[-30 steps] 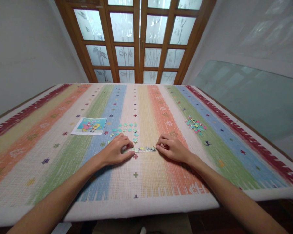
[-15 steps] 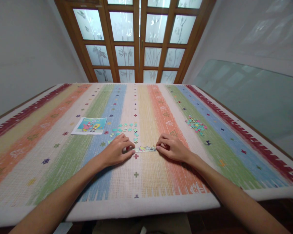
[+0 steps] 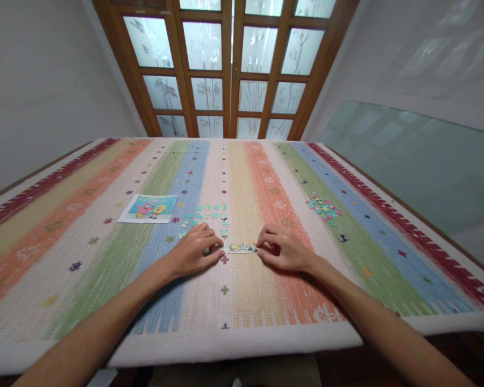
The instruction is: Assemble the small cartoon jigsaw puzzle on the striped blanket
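Observation:
A narrow joined strip of jigsaw puzzle pieces lies flat on the cloth between my hands. My left hand pinches the strip's left end with thumb and fingertips. At its other end my right hand closes thumb and fingers in the same way. Just beyond my left hand, loose turquoise puzzle pieces are laid out in short rows, some of them partly hidden behind that hand. To the left rests a picture card with cartoon figures on a turquoise ground.
A heap of mixed puzzle pieces sits to the right on a green stripe. The striped tablecloth covers the table, its white border hanging over the near edge. Wooden glazed doors stand behind, and a glass panel leans at the right wall.
Both hands keep their hold on the strip's ends. The view has shifted very slightly; the pieces, the card and the heap stay where they were.

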### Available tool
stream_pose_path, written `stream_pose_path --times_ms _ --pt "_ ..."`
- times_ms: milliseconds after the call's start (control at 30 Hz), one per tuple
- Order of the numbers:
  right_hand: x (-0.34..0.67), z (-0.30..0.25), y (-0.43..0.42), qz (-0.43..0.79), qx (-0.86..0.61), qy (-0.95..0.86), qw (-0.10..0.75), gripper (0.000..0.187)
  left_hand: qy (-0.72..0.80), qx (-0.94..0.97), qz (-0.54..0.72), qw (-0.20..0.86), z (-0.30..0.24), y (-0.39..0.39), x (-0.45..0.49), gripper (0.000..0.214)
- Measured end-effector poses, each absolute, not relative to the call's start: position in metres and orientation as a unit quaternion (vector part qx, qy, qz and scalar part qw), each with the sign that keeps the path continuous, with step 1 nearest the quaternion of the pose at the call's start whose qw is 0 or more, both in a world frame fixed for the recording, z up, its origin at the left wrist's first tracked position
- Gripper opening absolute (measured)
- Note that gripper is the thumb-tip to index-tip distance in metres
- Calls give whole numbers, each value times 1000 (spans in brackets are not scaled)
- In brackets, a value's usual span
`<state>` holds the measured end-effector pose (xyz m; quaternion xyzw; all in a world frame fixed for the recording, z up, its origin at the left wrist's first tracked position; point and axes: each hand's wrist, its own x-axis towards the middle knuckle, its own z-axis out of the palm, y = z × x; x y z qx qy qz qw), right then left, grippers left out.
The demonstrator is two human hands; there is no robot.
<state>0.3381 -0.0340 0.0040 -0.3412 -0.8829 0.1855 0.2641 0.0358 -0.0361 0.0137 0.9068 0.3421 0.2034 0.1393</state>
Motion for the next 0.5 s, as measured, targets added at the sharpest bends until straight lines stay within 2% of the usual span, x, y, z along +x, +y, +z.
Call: stream_pose_path --times_ms 500 --pt "337 4 -34 181 -332 -886 267 10 331 907 217 144 14 -37 37 21"
